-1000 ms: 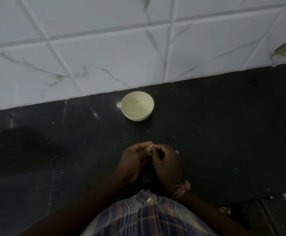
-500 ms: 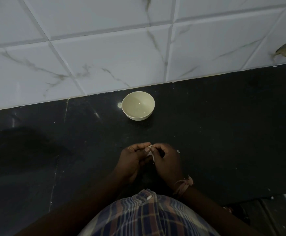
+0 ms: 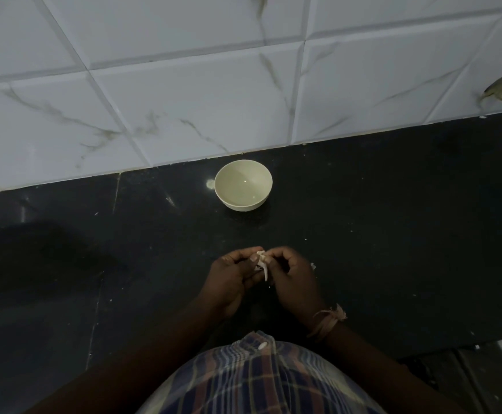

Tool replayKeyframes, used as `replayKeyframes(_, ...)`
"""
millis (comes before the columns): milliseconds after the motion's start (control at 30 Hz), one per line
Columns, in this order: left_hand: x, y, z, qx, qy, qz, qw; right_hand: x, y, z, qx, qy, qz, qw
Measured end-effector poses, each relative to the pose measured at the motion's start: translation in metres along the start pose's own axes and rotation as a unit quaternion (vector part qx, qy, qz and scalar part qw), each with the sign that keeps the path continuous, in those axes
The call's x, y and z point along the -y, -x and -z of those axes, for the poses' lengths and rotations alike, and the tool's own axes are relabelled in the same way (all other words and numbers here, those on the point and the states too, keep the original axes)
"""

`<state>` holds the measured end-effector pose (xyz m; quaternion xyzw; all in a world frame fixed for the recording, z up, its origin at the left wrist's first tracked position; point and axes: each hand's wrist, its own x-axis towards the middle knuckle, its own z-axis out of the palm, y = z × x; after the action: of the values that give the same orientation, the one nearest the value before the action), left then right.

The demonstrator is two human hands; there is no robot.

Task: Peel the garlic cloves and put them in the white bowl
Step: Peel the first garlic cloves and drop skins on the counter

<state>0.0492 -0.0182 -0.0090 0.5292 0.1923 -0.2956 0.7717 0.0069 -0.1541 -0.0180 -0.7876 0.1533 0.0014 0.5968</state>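
Table (image 3: 393,234) of dark polished stone runs under a white marble-veined tile wall (image 3: 184,100), the white bowl (image 3: 243,184) standing far, near the wall. Your left hand (image 3: 232,279) and right hand (image 3: 294,279) meet near you, fingers of both pinching the garlic clove (image 3: 262,260) between them; its loose skin hangs down toward you.
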Motion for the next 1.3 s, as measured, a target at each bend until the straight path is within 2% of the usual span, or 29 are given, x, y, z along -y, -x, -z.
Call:
replayKeyframes(100, 0.000, 0.000, -0.002, -0.002, 0.012, 0.006, 1.000, 0.006, 0.000, -0.003, 0.001, -0.155, -0.105, 0.982)
replayKeyframes(200, 0.001, -0.002, 0.001, -0.007, -0.003, 0.008, 1.000, 0.010, 0.000, -0.009, -0.018, -0.346, -0.203, 0.916)
replayKeyframes(333, 0.003, -0.002, 0.001, -0.022, 0.000, -0.001, 1.000, 0.005, -0.004, -0.011, -0.055, -0.475, -0.265, 0.837)
replayKeyframes(400, 0.003, -0.002, 0.003, -0.030, -0.001, 0.000, 1.000, -0.004, -0.006, -0.009, -0.050, -0.498, -0.276, 0.820)
replayKeyframes(500, 0.004, -0.003, 0.006, -0.039, -0.013, 0.009, 0.999, -0.016, -0.004, -0.002, -0.050, -0.449, -0.277, 0.848)
replayKeyframes(633, 0.006, -0.003, 0.006, -0.054, -0.010, 0.023, 0.998, -0.036, -0.006, 0.012, -0.121, -0.335, -0.286, 0.889)
replayKeyframes(733, 0.009, -0.006, 0.011, -0.072, -0.012, 0.044, 0.996, -0.048, -0.006, 0.026, -0.171, -0.219, -0.256, 0.926)
replayKeyframes(833, 0.014, -0.009, 0.014, -0.080, -0.016, 0.055, 0.995, -0.055, -0.006, 0.036, -0.187, -0.113, -0.212, 0.953)
replayKeyframes(1033, 0.016, -0.009, 0.009, -0.059, -0.014, 0.055, 0.997, -0.057, -0.014, 0.033, -0.188, -0.004, -0.163, 0.969)
replayKeyframes(1233, 0.016, 0.000, 0.007, -0.029, -0.023, 0.062, 0.997, -0.054, -0.001, 0.031, -0.210, 0.009, -0.143, 0.967)
replayKeyframes(1300, 0.017, 0.004, 0.006, -0.018, -0.023, 0.059, 0.998, -0.046, 0.009, 0.029, -0.182, 0.016, -0.117, 0.976)
